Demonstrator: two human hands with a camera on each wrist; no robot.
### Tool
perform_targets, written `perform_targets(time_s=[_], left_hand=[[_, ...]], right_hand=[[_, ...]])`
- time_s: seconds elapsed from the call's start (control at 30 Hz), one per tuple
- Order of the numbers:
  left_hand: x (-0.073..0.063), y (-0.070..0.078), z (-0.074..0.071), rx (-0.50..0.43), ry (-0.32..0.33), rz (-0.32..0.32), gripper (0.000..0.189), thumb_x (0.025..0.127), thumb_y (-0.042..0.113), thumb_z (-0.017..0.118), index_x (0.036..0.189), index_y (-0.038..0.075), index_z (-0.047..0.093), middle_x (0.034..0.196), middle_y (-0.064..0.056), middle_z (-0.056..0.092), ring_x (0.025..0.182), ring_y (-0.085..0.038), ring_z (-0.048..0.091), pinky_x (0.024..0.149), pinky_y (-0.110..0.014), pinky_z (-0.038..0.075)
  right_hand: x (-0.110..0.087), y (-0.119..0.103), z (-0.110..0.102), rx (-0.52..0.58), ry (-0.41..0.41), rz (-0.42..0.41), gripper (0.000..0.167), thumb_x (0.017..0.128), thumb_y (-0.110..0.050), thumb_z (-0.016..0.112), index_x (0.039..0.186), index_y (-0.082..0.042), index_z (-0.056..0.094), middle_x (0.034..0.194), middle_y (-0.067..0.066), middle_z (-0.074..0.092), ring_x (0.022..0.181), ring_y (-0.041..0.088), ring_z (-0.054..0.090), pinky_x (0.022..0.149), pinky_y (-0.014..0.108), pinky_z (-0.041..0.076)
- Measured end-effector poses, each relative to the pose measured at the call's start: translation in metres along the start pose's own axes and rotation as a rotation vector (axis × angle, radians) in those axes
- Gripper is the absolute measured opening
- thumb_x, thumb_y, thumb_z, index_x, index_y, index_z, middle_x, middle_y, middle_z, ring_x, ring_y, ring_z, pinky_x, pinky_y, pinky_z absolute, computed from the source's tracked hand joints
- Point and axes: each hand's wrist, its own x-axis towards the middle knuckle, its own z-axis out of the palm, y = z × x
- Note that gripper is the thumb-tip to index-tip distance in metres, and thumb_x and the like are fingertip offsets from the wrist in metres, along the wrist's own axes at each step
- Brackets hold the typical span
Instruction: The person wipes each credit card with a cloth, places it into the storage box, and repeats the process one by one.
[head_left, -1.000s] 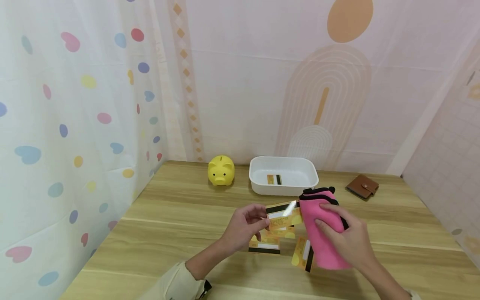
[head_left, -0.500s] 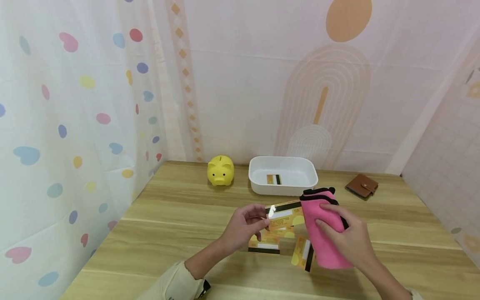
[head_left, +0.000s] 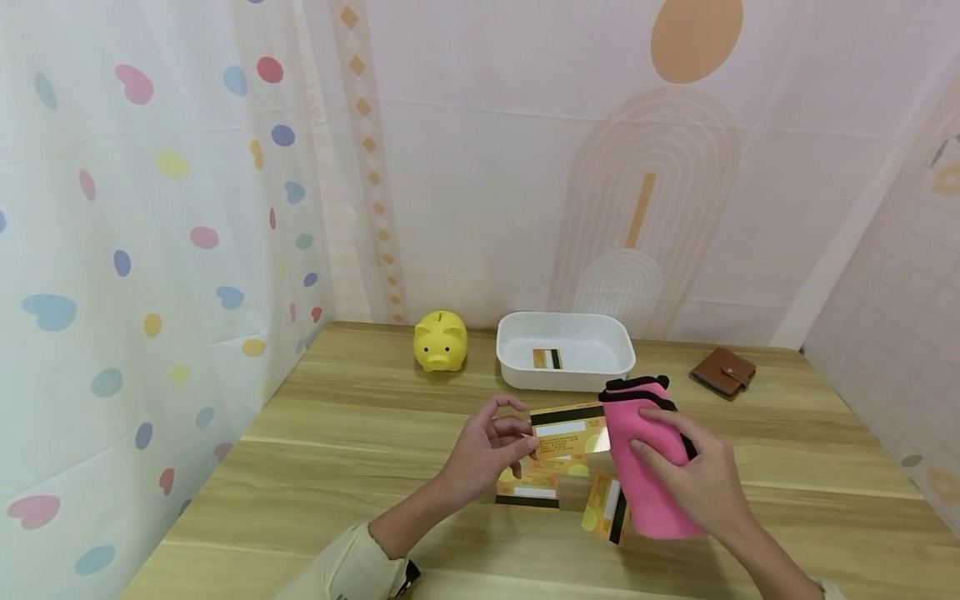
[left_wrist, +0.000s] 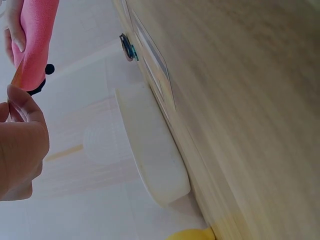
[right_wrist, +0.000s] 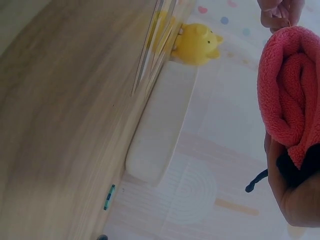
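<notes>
In the head view my left hand [head_left: 483, 446] pinches an orange-yellow bank card [head_left: 562, 442] by its left edge, held up with its black stripe along the top. A folded pink towel [head_left: 648, 483] with black edging is gripped in my right hand [head_left: 701, 479], thumb and fingers on its near face. The towel overlaps the card's right end. Beneath them several similar cards lie on the table, including one card [head_left: 527, 493] at the left and a slanted card [head_left: 603, 508] beside the towel. From the right wrist, the towel [right_wrist: 274, 95] shows its thick rolled folds.
Behind the hands stands a white plastic tub [head_left: 566, 382] with one card [head_left: 547, 359] inside. A yellow piggy bank [head_left: 440, 343] is left of it, and a brown wallet [head_left: 723, 372] lies at the right. Patterned curtains rise around the wooden table [head_left: 315, 450].
The glare on the held card has shifted from the stripe to its lower right corner as the card tilts slightly. My left index finger has lifted. The right hand and towel have barely moved.
</notes>
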Motion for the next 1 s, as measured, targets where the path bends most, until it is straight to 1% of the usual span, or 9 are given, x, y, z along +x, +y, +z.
perform_targets(time_s=[0.13, 0.27, 0.33, 0.47, 0.6, 0.73, 0.8, 0.87, 1.0], left_hand=[[0.0002, -0.0019, -0.0006, 0.012, -0.007, 0.032, 0.032, 0.093, -0.001, 0.065, 0.121, -0.003, 0.049, 0.097, -0.017, 0.067, 0.077, -0.013, 0.066, 0.056, -0.024, 0.052], [0.0008, -0.0042, -0.0011, 0.071, -0.023, 0.067, 0.022, 0.093, -0.001, 0.065, 0.113, -0.007, 0.061, 0.092, -0.024, 0.065, 0.075, -0.011, 0.065, 0.056, -0.023, 0.053], [0.0009, -0.0042, -0.001, 0.096, -0.024, 0.072, 0.021, 0.093, -0.001, 0.066, 0.112, -0.009, 0.065, 0.092, -0.027, 0.066, 0.074, -0.009, 0.064, 0.056, -0.022, 0.054], [0.0005, -0.0032, -0.0012, 0.14, -0.005, 0.046, 0.024, 0.093, 0.001, 0.066, 0.114, -0.009, 0.067, 0.091, -0.025, 0.068, 0.074, -0.009, 0.064, 0.059, -0.021, 0.054], [0.0003, -0.0031, -0.0022, 0.165, 0.004, 0.032, 0.024, 0.094, -0.003, 0.063, 0.116, -0.011, 0.067, 0.09, -0.026, 0.069, 0.073, -0.007, 0.063, 0.061, -0.02, 0.053], [-0.0001, -0.0035, -0.0024, 0.171, 0.012, 0.029, 0.027, 0.092, -0.006, 0.063, 0.119, -0.012, 0.065, 0.098, -0.026, 0.069, 0.076, -0.007, 0.063, 0.061, -0.019, 0.053], [0.0, -0.004, -0.0022, 0.186, 0.027, 0.033, 0.027, 0.091, -0.005, 0.065, 0.118, -0.011, 0.066, 0.102, -0.024, 0.069, 0.078, -0.007, 0.063, 0.06, -0.019, 0.052], [0.0, -0.0047, -0.0018, 0.217, 0.05, 0.044, 0.026, 0.09, -0.002, 0.069, 0.115, -0.008, 0.069, 0.102, -0.022, 0.07, 0.079, -0.006, 0.062, 0.059, -0.018, 0.051], [0.0, -0.0062, -0.0007, 0.302, 0.107, 0.073, 0.018, 0.089, 0.005, 0.073, 0.106, 0.0, 0.074, 0.093, -0.014, 0.072, 0.079, -0.005, 0.061, 0.055, -0.016, 0.046]], right_hand=[[-0.0003, 0.0012, 0.0006, -0.008, -0.008, 0.014, 0.04, 0.076, -0.004, 0.084, 0.113, -0.013, 0.072, 0.098, 0.01, 0.074, 0.062, 0.007, 0.062, 0.046, 0.022, 0.05], [-0.001, 0.0011, 0.001, -0.003, -0.018, 0.024, 0.04, 0.077, -0.004, 0.084, 0.113, -0.013, 0.071, 0.099, 0.01, 0.074, 0.061, 0.008, 0.063, 0.045, 0.023, 0.051], [-0.0013, 0.0008, 0.0011, 0.002, -0.023, 0.03, 0.04, 0.077, -0.004, 0.084, 0.113, -0.013, 0.071, 0.099, 0.01, 0.074, 0.061, 0.008, 0.063, 0.045, 0.024, 0.051], [-0.0012, 0.0001, 0.0016, 0.005, -0.028, 0.039, 0.04, 0.077, -0.004, 0.084, 0.113, -0.013, 0.071, 0.1, 0.011, 0.073, 0.062, 0.008, 0.064, 0.046, 0.024, 0.052], [-0.0011, -0.001, 0.002, 0.003, -0.025, 0.036, 0.039, 0.077, -0.005, 0.084, 0.113, -0.013, 0.071, 0.099, 0.011, 0.074, 0.063, 0.008, 0.064, 0.047, 0.024, 0.052], [-0.0012, -0.0021, 0.0025, 0.001, -0.022, 0.015, 0.039, 0.077, -0.005, 0.085, 0.113, -0.013, 0.072, 0.1, 0.012, 0.074, 0.066, 0.006, 0.064, 0.048, 0.022, 0.051], [-0.0012, -0.003, 0.0027, 0.007, -0.024, 0.004, 0.04, 0.077, -0.005, 0.085, 0.114, -0.013, 0.072, 0.101, 0.012, 0.074, 0.067, 0.006, 0.063, 0.048, 0.021, 0.051], [-0.0011, -0.0034, 0.0031, 0.018, -0.027, -0.001, 0.04, 0.077, -0.005, 0.085, 0.114, -0.013, 0.072, 0.102, 0.013, 0.073, 0.067, 0.005, 0.064, 0.048, 0.021, 0.051], [-0.0015, -0.0039, 0.0044, 0.03, -0.029, -0.002, 0.041, 0.076, -0.003, 0.085, 0.114, -0.013, 0.071, 0.103, 0.012, 0.073, 0.067, 0.005, 0.064, 0.048, 0.022, 0.052]])
